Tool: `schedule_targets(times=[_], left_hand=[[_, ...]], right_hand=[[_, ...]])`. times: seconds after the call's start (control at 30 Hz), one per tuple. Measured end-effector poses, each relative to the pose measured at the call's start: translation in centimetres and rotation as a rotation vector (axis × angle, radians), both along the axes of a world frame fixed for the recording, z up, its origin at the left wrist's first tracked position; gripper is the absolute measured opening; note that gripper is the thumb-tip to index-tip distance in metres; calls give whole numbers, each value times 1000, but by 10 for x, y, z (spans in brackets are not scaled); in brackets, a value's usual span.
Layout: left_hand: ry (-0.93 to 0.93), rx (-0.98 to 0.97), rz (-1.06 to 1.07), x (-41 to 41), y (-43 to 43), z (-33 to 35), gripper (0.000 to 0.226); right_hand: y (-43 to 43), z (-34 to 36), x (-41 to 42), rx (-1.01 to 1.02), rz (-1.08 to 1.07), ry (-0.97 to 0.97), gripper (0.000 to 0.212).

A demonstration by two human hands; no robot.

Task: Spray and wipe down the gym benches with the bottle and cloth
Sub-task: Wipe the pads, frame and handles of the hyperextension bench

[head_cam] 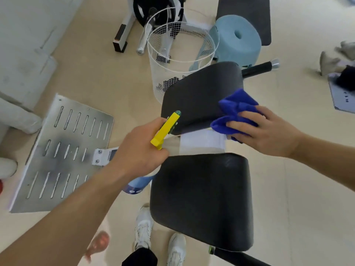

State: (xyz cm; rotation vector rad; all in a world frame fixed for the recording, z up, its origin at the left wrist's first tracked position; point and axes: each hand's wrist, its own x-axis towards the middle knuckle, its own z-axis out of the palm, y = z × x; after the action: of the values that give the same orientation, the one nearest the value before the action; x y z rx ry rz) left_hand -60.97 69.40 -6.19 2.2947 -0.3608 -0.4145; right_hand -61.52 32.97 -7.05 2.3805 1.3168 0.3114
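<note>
The black padded gym bench has a far pad (196,95) and a near pad (201,198), with a white frame section (201,143) between them. My left hand (138,152) grips a spray bottle (165,130) with a yellow trigger head; its nozzle points at the far pad's near edge, and its blue body shows below my hand. My right hand (265,129) lies on a crumpled blue cloth (234,112) at the right near corner of the far pad, its fingers spread over the fabric.
A white wire basket (172,60) stands behind the bench, with a light blue stool (238,41) to its right. A slotted metal plate (63,150) lies on the floor at left. Weight plates and a white stand (153,12) are at the back. White shoes (144,227) stand below.
</note>
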Motion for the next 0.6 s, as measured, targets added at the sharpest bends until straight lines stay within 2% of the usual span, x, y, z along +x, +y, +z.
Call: schedule_targets(times=[0.07,0.17,0.27,0.3,0.4,0.43,0.47,0.5,0.6], left_hand=[[-22,-8,-11,3,-9,1,45],[-15,-33,-7,5,-16,-3,42],[-31,-28,14,8,-23,-10,42],[-28,-23,19,8,-26,-13,43],[-23,-18,24,6,-28,-18,44],[-23,-21,23,6,-27,-20,44],[-23,-24,24,6,-26,-21,45],[-24,-25,29,7,-25,-23,46],[-13,-28,49,9,-18,-23,47]], right_hand=[[-25,-12,-14,8,-56,-63,40],[-35,-40,-22,26,-175,-10,55],[-18,-67,-23,193,-281,-62,21],[-12,-78,-28,224,-323,-68,16],[-12,-114,-46,151,-482,9,13],[-14,-120,-50,136,-517,58,25],[-15,-120,-52,137,-526,81,37],[-14,-114,-53,173,-515,64,37],[0,-73,-46,361,-340,-105,27]])
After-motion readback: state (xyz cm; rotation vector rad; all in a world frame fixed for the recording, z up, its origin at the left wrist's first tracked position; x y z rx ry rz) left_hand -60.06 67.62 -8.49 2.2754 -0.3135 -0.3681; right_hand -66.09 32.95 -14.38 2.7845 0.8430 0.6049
